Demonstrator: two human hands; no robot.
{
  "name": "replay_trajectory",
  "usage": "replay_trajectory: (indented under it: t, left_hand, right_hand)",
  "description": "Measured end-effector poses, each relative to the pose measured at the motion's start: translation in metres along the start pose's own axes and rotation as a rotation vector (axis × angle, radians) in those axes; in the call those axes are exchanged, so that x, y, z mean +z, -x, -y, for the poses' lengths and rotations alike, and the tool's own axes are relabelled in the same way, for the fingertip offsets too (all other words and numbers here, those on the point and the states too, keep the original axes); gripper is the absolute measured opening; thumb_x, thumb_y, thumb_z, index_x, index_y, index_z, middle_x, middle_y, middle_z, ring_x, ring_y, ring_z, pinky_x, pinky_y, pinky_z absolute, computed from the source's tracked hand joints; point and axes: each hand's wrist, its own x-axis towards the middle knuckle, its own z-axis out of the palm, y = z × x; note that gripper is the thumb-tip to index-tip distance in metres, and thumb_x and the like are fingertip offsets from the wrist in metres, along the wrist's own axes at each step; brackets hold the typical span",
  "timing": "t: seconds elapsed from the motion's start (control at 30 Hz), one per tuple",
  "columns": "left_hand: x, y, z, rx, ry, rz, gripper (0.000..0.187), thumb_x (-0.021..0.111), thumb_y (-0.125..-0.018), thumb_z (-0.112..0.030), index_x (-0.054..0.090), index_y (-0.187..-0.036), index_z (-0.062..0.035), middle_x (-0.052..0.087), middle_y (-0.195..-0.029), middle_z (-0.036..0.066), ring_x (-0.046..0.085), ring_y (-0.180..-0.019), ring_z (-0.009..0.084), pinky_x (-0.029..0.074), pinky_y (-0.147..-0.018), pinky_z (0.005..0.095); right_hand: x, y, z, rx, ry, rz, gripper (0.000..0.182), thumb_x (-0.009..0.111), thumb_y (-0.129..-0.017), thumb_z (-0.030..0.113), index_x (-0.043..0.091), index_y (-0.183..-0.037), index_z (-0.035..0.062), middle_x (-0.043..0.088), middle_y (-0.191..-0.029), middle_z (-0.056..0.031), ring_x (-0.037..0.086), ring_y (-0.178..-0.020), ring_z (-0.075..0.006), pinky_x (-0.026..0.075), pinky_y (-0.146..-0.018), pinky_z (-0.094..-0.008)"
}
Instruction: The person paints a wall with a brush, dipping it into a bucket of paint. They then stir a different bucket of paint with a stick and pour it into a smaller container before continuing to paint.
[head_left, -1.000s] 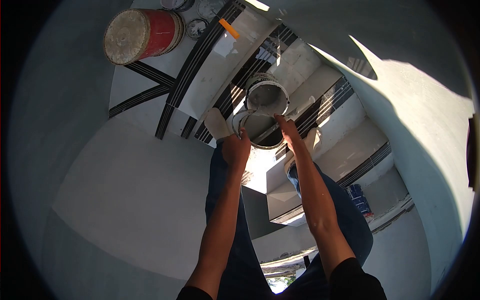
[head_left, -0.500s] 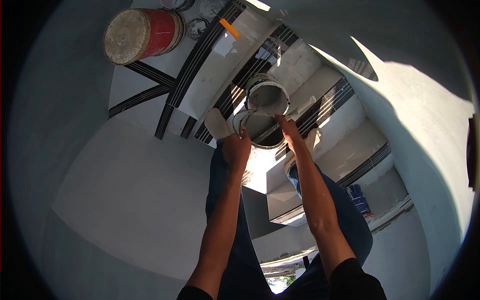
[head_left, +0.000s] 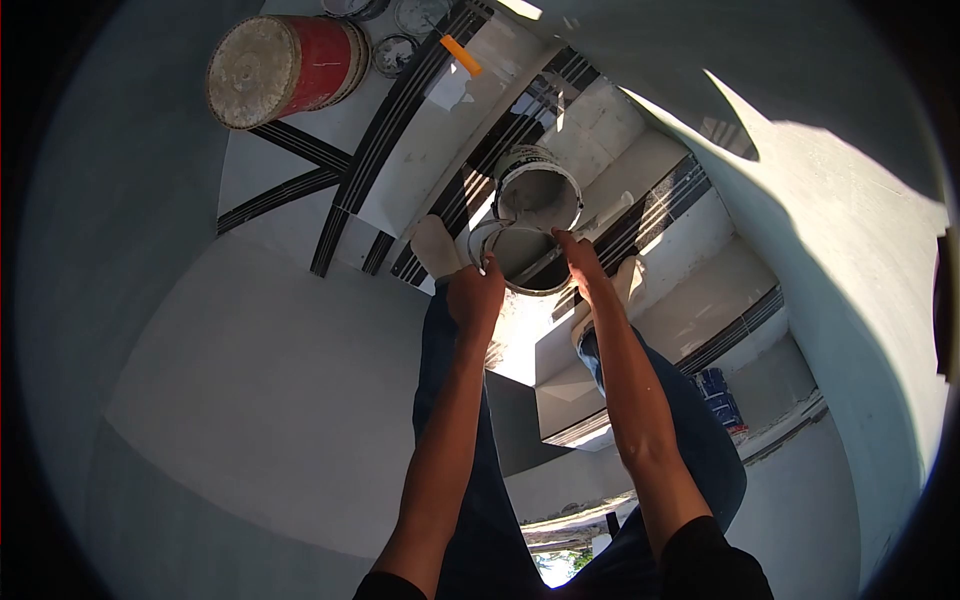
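Observation:
Between my feet I hold a bucket [head_left: 541, 291] of grey, paint-like liquid by its rim, tilted with its mouth against a second bucket [head_left: 522, 160]. My left hand [head_left: 476, 296] is closed on the near left side of the rim. Closed on the right side is my right hand [head_left: 582, 263]. The second bucket stands just beyond, with grey liquid inside and smears on its outer wall. A pale stick-like handle [head_left: 612, 212] shows to the right of the two buckets, close past my right fingers.
Steps with dark striped bands [head_left: 340, 215] run around my feet. An upturned red bucket [head_left: 322, 65] sits at upper left beside several small tubs [head_left: 394, 55]. An orange-handled tool [head_left: 461, 56] lies on a step. A blue container [head_left: 718, 398] is at right, near the curved wall [head_left: 840, 230].
The held bucket and my hands have barely shifted; its near rim sits slightly higher in view. Everything else looks the same.

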Motion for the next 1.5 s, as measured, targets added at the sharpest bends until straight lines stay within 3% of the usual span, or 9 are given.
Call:
replay_trajectory:
  t: [0.23, 0.33, 0.53, 0.67, 0.93, 1.07, 1.17, 1.33, 1.5]
  left_hand:
    - [-0.002, -0.003, -0.002, 0.005, -0.026, 0.021, 0.057, 0.049, -0.096, -0.047, 0.071, -0.080, 0.0036, 0.069, -0.084, 0.026, 0.069, -0.083, 0.0421, 0.055, -0.074, 0.0499]
    - [0.001, -0.005, 0.000, 0.018, -0.030, 0.020, 0.058, 0.048, -0.097, -0.046, 0.071, -0.080, 0.0038, 0.069, -0.086, 0.026, 0.069, -0.084, 0.0421, 0.055, -0.075, 0.0493]
    - [0.007, -0.005, 0.017, 0.109, 0.019, -0.015, 0.055, 0.050, -0.097, -0.045, 0.067, -0.080, 0.0050, 0.068, -0.084, 0.025, 0.068, -0.082, 0.0433, 0.053, -0.075, 0.0496]
    - [0.011, 0.003, 0.031, 0.170, 0.244, -0.073, 0.051, 0.056, -0.096, -0.044, 0.062, -0.083, 0.0051, 0.066, -0.078, 0.023, 0.067, -0.081, 0.0429, 0.051, -0.071, 0.0500]
    - [0.011, 0.007, 0.076, 0.211, 0.408, 0.008, 0.030, 0.072, -0.090, -0.029, 0.061, -0.089, -0.0006, 0.064, -0.075, 0.011, 0.062, -0.070, 0.0256, 0.048, -0.066, 0.0376]
    - [0.001, 0.018, 0.090, 0.213, 0.562, 0.038, 0.024, 0.070, -0.091, -0.021, 0.061, -0.099, 0.0002, 0.066, -0.091, 0.011, 0.063, -0.081, 0.0197, 0.048, -0.072, 0.0344]
    - [-0.019, 0.030, 0.093, 0.271, 0.589, 0.004, 0.024, 0.069, -0.090, -0.016, 0.062, -0.106, 0.0003, 0.067, -0.094, 0.012, 0.065, -0.086, 0.0205, 0.049, -0.077, 0.0344]
    - [-0.051, 0.052, 0.094, 0.349, 0.699, -0.087, 0.025, 0.067, -0.089, -0.009, 0.062, -0.111, -0.0001, 0.066, -0.101, 0.013, 0.065, -0.092, 0.0273, 0.050, -0.083, 0.0369]
    - [-0.094, 0.070, 0.069, 0.467, 0.653, -0.164, 0.027, 0.067, -0.087, -0.006, 0.062, -0.113, 0.0007, 0.064, -0.102, 0.015, 0.065, -0.094, 0.0304, 0.050, -0.083, 0.0381]
  right_hand:
    - [-0.001, 0.005, 0.006, -0.024, -0.012, 0.012, 0.077, 0.066, -0.084, 0.049, 0.054, -0.128, -0.0126, 0.062, -0.121, -0.0189, 0.057, -0.107, -0.0256, 0.041, -0.097, -0.0345]
    - [0.001, 0.006, 0.007, -0.051, 0.024, -0.025, 0.065, 0.065, -0.086, 0.048, 0.060, -0.122, -0.0056, 0.063, -0.109, -0.0111, 0.056, -0.097, -0.0202, 0.042, -0.091, -0.0321]
    - [0.011, 0.012, -0.009, -0.340, -0.184, -0.085, 0.032, 0.061, -0.094, 0.036, 0.065, -0.092, 0.0045, 0.051, -0.071, 0.0027, 0.045, -0.067, -0.0086, 0.038, -0.066, -0.0271]
    - [0.017, 0.020, -0.020, -0.438, -0.263, -0.051, 0.027, 0.059, -0.099, 0.027, 0.056, -0.081, 0.0074, 0.039, -0.069, 0.0081, 0.035, -0.066, -0.0031, 0.030, -0.061, -0.0222]
    - [0.038, 0.053, -0.047, -0.563, -0.400, -0.068, 0.024, 0.061, -0.100, 0.028, 0.062, -0.092, 0.0048, 0.047, -0.075, 0.0065, 0.036, -0.068, -0.0020, 0.029, -0.060, -0.0208]
    - [0.044, 0.077, -0.060, -0.520, -0.313, -0.083, 0.029, 0.057, -0.102, 0.030, 0.064, -0.107, 0.0030, 0.058, -0.090, 0.0002, 0.048, -0.087, -0.0082, 0.039, -0.080, -0.0251]
    - [0.058, 0.111, -0.047, -0.674, -0.324, -0.141, 0.037, 0.061, -0.100, 0.034, 0.064, -0.119, 0.0020, 0.057, -0.086, 0.0006, 0.045, -0.075, -0.0072, 0.039, -0.068, -0.0266]
    - [0.052, 0.173, -0.015, -0.807, 0.157, -0.244, 0.045, 0.062, -0.097, 0.031, 0.061, -0.134, 0.0048, 0.046, -0.088, -0.0059, 0.048, -0.084, -0.0172, 0.042, -0.081, -0.0306]
    - [0.048, 0.230, 0.017, -1.068, 0.422, -0.385, 0.041, 0.070, -0.092, 0.024, 0.065, -0.127, 0.0044, 0.051, -0.083, -0.0062, 0.052, -0.075, -0.0165, 0.045, -0.070, -0.0312]
